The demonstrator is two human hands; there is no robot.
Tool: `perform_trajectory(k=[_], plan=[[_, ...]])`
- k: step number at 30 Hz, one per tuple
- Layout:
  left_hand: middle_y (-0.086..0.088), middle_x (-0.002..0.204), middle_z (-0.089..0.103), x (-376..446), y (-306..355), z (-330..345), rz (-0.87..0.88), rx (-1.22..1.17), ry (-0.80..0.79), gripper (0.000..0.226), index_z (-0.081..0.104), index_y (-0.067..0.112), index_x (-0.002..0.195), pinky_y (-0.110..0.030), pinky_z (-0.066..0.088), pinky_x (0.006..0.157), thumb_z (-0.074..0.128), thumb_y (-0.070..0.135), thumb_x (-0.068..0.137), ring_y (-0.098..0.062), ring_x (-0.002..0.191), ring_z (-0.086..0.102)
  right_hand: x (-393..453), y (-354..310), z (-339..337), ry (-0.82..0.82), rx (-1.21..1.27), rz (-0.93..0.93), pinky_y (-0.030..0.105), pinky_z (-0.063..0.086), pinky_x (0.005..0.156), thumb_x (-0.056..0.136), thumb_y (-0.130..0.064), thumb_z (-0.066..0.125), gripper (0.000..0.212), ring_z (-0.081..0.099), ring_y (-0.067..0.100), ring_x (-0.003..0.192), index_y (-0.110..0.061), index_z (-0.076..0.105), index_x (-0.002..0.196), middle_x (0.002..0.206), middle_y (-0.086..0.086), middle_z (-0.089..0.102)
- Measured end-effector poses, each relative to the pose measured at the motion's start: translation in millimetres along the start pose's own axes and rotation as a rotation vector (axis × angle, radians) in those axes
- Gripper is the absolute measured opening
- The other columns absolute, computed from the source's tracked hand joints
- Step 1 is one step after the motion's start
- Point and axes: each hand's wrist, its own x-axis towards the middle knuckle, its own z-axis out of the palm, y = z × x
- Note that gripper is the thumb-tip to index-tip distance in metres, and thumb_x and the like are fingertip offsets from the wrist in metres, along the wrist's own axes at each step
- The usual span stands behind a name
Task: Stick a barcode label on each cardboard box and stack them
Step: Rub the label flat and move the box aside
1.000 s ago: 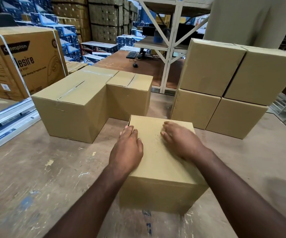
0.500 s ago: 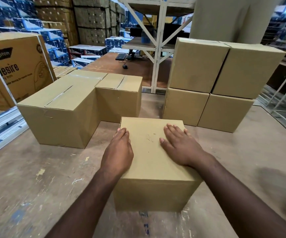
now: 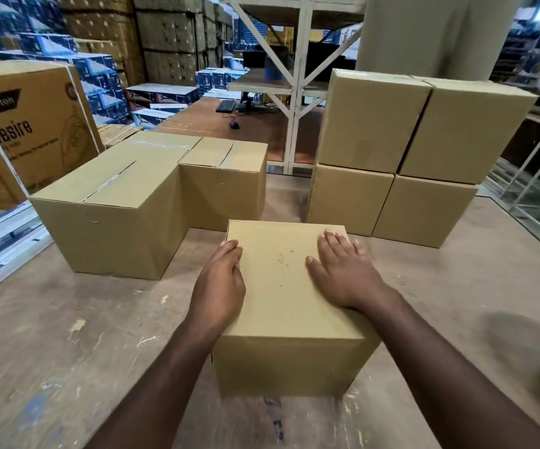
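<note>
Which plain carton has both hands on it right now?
The small carton nearest the camera, standing alone; left hand and right hand rest on its top.

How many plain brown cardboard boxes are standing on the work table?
7: one under both hands; two at left, large and smaller; four stacked at right, bottom, top. Others may hide behind.

Our left hand (image 3: 218, 286) and right hand (image 3: 343, 273) lie flat on the nearest cardboard box (image 3: 289, 306). At 1 o'clock we see stacked boxes (image 3: 401, 157).
</note>
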Motion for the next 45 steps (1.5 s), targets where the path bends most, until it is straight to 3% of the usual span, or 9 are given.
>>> perform_trajectory(k=[9,16,20,25,30,32,36,39,45], plan=[[0.000,0.152,0.051,-2,-1,-3,-0.027,-0.095,0.014,0.033,0.065,0.008,0.132,-0.011,0.020,0.112,0.045,0.013,0.107,-0.011,0.147,0.036,-69,-51,5,-0.079,0.113,-0.646,0.028,-0.009,0.127,0.112,-0.051,0.019,0.058,-0.011,0.002,0.158,-0.035,0.007,0.166,0.172,-0.016,-0.002],[0.001,0.153,0.049,-2,1,2,-0.041,-0.099,0.025,0.038,0.062,0.006,0.137,0.007,0.008,0.101,0.045,0.003,0.103,-0.010,0.145,0.037,-25,6,1,0.021,-0.009,-0.046,0.036,-0.008,0.128,0.105,-0.065,0.009,0.077,-0.007,0.012,0.160,-0.020,-0.001,0.166,0.173,-0.004,-0.008],[-0.001,0.153,0.050,0,-2,4,-0.048,-0.120,0.025,0.039,0.060,0.006,0.139,0.006,0.008,0.104,0.046,0.001,0.102,-0.011,0.147,0.036,-40,-48,9,0.001,0.046,-0.486,0.034,-0.006,0.128,0.109,-0.059,0.019,0.069,-0.005,0.009,0.159,-0.025,0.006,0.167,0.174,-0.007,-0.002],[-0.001,0.154,0.049,0,-1,3,-0.039,-0.095,0.004,0.040,0.058,0.005,0.141,-0.004,0.012,0.110,0.046,0.002,0.103,-0.012,0.147,0.035,16,-34,-3,-0.003,0.037,-0.073,0.043,-0.005,0.129,0.108,-0.058,0.012,0.074,-0.006,0.019,0.161,-0.014,0.001,0.166,0.174,0.004,-0.006],[0.003,0.169,0.021,1,-9,1,-0.091,-0.158,0.014,0.049,0.043,0.015,0.153,-0.017,0.022,0.114,0.049,0.010,0.104,-0.004,0.148,0.024,-48,-87,11,-0.058,0.059,-0.522,0.042,-0.007,0.129,0.108,-0.060,0.019,0.074,-0.009,0.014,0.160,-0.020,-0.002,0.167,0.174,-0.001,-0.007],[0.004,0.171,0.010,0,-16,1,-0.175,-0.310,-0.030,0.061,0.027,0.021,0.159,-0.017,0.025,0.114,0.053,0.017,0.105,0.003,0.146,0.016,-47,-71,11,-0.051,0.044,-0.493,0.043,-0.006,0.129,0.106,-0.063,0.022,0.074,-0.008,0.010,0.160,-0.026,0.001,0.167,0.174,-0.006,-0.006],[0.005,0.154,0.049,-14,-21,-2,-0.572,-0.928,-0.238,0.065,0.030,0.032,0.158,-0.037,0.044,0.110,0.046,0.059,0.100,-0.014,0.136,0.051,-16,9,4,0.026,0.105,-0.103,0.050,-0.001,0.129,0.104,-0.068,0.014,0.075,-0.007,0.010,0.159,-0.030,0.001,0.166,0.172,-0.012,-0.008],[0.000,0.164,0.032,-38,-43,12,-0.719,-0.887,-0.308,0.090,0.024,0.026,0.161,-0.044,0.027,0.123,0.036,0.077,0.087,-0.021,0.148,0.037,-16,68,13,0.075,0.310,0.015,0.046,0.009,0.130,0.098,-0.077,0.014,0.079,-0.005,0.006,0.158,-0.037,0.004,0.165,0.172,-0.017,-0.004],[0.002,0.115,0.077,-65,-24,47,-0.896,-0.895,-0.568,0.064,0.066,0.031,0.126,-0.045,0.058,0.091,0.051,0.076,0.084,-0.025,0.107,0.072,-50,127,22,0.235,0.681,0.173,0.027,0.017,0.124,0.098,-0.070,0.035,0.067,0.020,0.000,0.154,-0.040,0.038,0.158,0.166,-0.020,0.029]])
